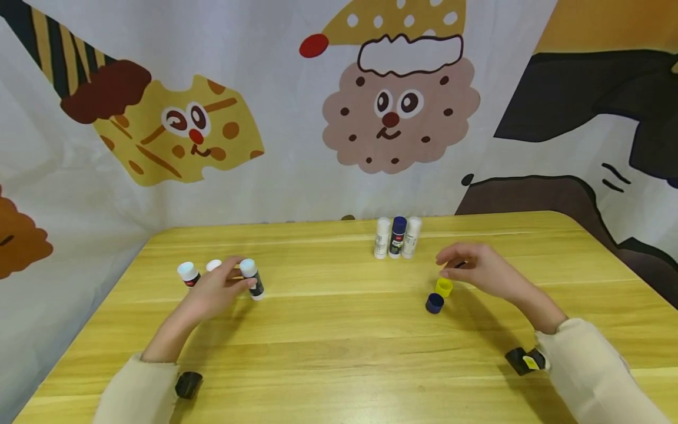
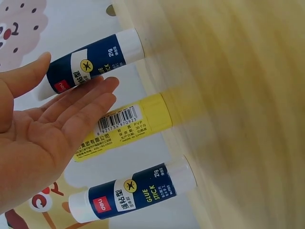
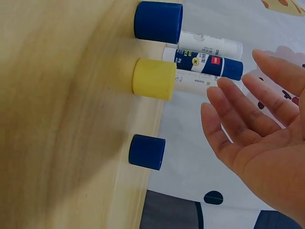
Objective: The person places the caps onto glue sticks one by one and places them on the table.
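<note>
In the head view my left hand (image 1: 214, 291) is at a blue-and-white glue stick (image 1: 254, 281) standing upright at the table's left. Thumb and index finger pinch it near its white top, the other fingers stretched out behind. A yellow glue stick (image 2: 128, 126) and another blue-and-white glue stick (image 2: 138, 188) stand beside that hand in the left wrist view. My right hand (image 1: 484, 270) hovers, fingers loosely bent and holding nothing, by a blue cap (image 3: 147, 151). A yellow cap (image 3: 153, 79) and a second blue cap (image 3: 157, 21) sit in line with it.
At the table's back stand two white glue sticks (image 1: 381, 238) with a blue glue stick (image 1: 397, 237) between them. A curtain (image 1: 286, 106) printed with cartoon figures hangs behind the wooden table (image 1: 339, 353). Dark bands with small devices (image 1: 189, 385) are at both wrists.
</note>
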A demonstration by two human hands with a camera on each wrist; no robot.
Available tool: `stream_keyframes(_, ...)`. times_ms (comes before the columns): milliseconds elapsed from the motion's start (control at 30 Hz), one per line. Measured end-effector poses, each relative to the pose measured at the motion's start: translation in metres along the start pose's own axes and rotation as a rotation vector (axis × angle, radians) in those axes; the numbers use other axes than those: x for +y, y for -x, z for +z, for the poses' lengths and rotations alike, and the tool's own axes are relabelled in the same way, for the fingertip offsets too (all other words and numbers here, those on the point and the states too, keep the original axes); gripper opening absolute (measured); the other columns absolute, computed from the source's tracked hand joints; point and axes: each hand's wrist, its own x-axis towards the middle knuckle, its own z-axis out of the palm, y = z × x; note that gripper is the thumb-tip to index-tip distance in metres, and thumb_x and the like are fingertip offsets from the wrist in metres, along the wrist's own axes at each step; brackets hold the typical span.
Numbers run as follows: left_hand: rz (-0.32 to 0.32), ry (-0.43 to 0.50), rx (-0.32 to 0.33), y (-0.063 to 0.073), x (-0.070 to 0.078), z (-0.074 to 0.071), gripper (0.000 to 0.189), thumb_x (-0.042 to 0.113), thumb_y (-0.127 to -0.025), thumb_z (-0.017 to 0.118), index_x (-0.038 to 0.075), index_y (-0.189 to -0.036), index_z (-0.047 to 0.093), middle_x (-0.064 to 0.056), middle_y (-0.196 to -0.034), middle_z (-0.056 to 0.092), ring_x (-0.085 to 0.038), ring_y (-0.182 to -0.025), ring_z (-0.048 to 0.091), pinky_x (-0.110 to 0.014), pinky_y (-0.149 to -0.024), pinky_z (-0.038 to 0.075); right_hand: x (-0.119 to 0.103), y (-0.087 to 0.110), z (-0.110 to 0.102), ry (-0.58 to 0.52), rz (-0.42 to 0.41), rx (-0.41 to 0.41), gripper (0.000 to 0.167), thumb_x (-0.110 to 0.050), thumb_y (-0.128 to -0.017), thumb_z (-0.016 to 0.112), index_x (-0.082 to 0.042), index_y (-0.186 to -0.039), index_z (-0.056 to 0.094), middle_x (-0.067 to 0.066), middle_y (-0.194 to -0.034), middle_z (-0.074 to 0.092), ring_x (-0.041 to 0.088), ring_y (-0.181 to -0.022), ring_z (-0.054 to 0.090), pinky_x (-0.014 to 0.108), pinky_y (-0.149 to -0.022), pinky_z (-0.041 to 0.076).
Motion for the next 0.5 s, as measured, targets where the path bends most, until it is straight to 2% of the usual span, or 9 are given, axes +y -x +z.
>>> stream_keyframes(167,-0.008,-0.020,-0.002,-0.0008,0.0003,0.0007,0.050,0.028,-0.094,0.053,-0.001,-0.132,0.036,-0.027,-0.121,0.052,-0.043,-0.114,0.046,-0.052,-0.087,0.040,0.0021,0.0045,0.0031,-0.014,0.006,-0.027,0.023,-0.014,-0.085,0.066,-0.003,-0.104,0.063,0.010,-0.093,0.062,0.014,-0.077,0.059,0.027,-0.064,0.049)
stream_keyframes(300,-0.006,-0.027,0.000,-0.0012,-0.0001,0.0010,0.050,0.028,-0.094,0.052,-0.001,-0.131,0.036,-0.026,-0.121,0.053,-0.043,-0.114,0.046,-0.053,-0.086,0.040,0.0033,0.0067,0.0060,0.017,0.000,-0.030,0.023,-0.013,-0.083,0.067,-0.004,-0.104,0.063,0.005,-0.088,0.062,0.012,-0.072,0.057,0.027,-0.060,0.048)
stream_keyframes(500,-0.002,-0.034,0.000,-0.0024,-0.0006,0.0007,0.051,0.028,-0.094,0.052,-0.002,-0.132,0.036,-0.027,-0.120,0.053,-0.044,-0.113,0.046,-0.054,-0.086,0.040,0.0068,0.0085,0.0094,0.015,-0.068,-0.064,0.023,-0.008,-0.081,0.069,-0.003,-0.102,0.063,0.008,-0.088,0.063,0.012,-0.068,0.054,0.026,-0.056,0.046)
